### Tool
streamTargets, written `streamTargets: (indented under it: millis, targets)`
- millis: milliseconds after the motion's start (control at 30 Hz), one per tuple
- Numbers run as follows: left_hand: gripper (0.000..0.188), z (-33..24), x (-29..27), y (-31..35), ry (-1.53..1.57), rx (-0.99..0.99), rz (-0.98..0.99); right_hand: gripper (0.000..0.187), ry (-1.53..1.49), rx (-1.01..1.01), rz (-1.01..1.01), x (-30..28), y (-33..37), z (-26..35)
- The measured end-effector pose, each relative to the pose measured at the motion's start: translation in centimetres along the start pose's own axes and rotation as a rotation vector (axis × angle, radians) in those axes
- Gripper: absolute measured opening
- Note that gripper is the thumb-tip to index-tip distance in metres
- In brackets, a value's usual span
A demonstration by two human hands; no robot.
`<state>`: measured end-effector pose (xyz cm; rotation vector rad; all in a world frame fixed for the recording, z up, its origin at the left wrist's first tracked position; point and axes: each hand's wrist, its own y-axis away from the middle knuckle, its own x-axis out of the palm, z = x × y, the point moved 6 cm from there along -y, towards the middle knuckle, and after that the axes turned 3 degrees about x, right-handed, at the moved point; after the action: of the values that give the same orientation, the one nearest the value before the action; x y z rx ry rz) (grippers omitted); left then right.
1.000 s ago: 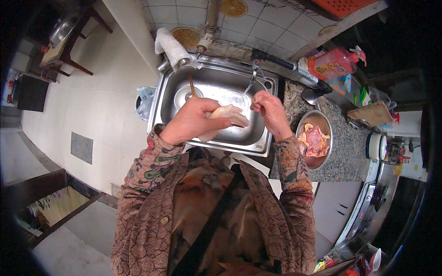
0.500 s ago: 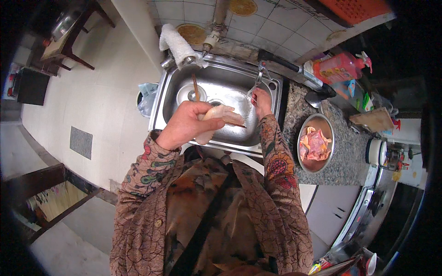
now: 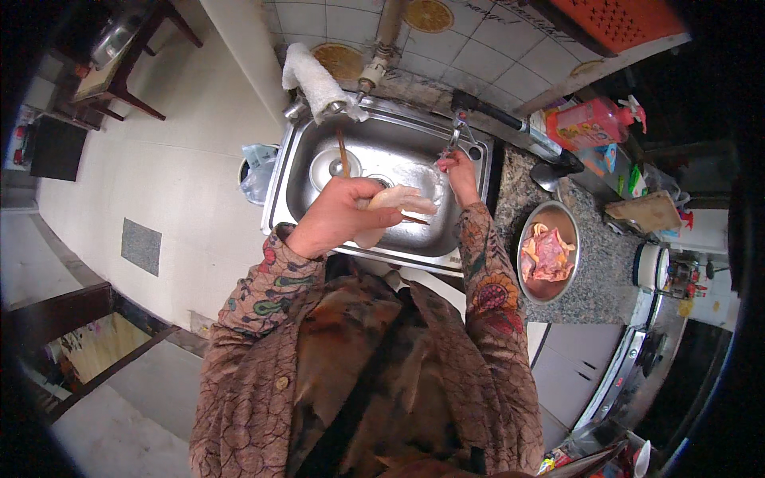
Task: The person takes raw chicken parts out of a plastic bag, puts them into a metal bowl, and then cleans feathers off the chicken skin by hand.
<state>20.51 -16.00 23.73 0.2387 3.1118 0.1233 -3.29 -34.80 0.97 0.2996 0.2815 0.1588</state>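
My left hand (image 3: 339, 213) is closed around a pale, floppy, whitish piece (image 3: 394, 205), its exact kind unclear. Brown sticks like chopsticks show by this hand: one stick (image 3: 343, 151) rises beyond it across the sink, and a dark stick end (image 3: 416, 220) pokes out beside the pale piece. My right hand (image 3: 462, 179) is beneath the tap (image 3: 457, 131) at the sink's right side, its fingers bunched together. Something small and pinkish may be at its fingertips, too small to name. Both hands are over the steel sink (image 3: 279, 187).
On the granite counter to the right sits a steel bowl (image 3: 523, 279) with raw meat (image 3: 548, 253). Behind it are a ladle (image 3: 546, 177) and a pink pump bottle (image 3: 588, 125). A white towel (image 3: 311, 84) hangs at the sink's back left. A round metal drain part (image 3: 325, 170) lies in the basin.
Both hands have shifted slightly right in the picture, along with the whole sink. The fingers of my right hand have drawn in closer under the tap; the left keeps its hold.
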Motion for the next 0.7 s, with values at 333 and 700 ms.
streamTargets:
  millis: [333,700]
  targets:
    - [0.022,0.1,0.8,-0.8,-0.103,0.029,0.068,0.017,0.009,-0.196,0.456,4.3,14.4,19.8]
    - [0.026,-0.4,2.0,-1.9,0.006,-0.058,0.136,0.019,0.287,-0.466,0.671,4.4,18.2,24.0]
